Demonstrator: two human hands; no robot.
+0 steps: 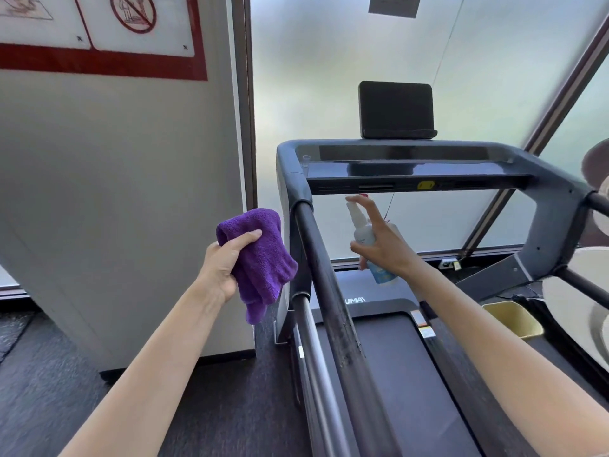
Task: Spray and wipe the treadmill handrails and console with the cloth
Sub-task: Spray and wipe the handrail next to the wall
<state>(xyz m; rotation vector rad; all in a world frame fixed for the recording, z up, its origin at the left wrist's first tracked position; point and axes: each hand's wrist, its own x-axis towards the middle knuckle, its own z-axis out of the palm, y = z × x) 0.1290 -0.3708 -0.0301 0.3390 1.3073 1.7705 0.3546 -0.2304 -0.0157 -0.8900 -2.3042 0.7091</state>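
Hands: one cloth [260, 258], one bottle [370, 242].

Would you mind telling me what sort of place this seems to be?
Probably a gym or fitness room. A treadmill with a console and screen stands by frosted windows, and a rules sign with a prohibition symbol hangs on the wall.

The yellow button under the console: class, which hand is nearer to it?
Right. The right hand, holding the spray bottle, is just below the yellow button; the left hand grips the purple cloth farther left.
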